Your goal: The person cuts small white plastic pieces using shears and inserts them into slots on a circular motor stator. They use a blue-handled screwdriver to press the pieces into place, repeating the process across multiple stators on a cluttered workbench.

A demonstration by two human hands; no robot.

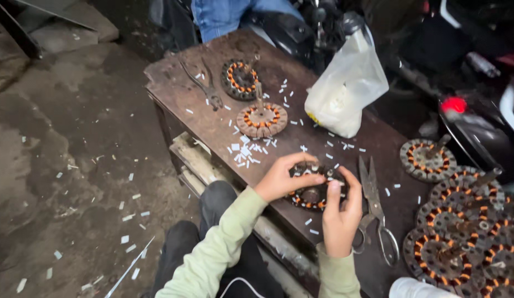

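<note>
Here, left hand (280, 179) and right hand (341, 212) both curled, gripping wound stator (312, 194), on workbench (213, 124)

One head-worn view only, nothing shared. The workbench (224, 127) is seen from above and close, tilted diagonally across frame centre. Floor (64, 165) is taken in at left, both hands cropped near bottom centre.

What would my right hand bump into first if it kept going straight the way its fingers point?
Past the stator it holds, the right hand points up the bench; the white plastic bag looks first in line, though depth is unclear.
</note>
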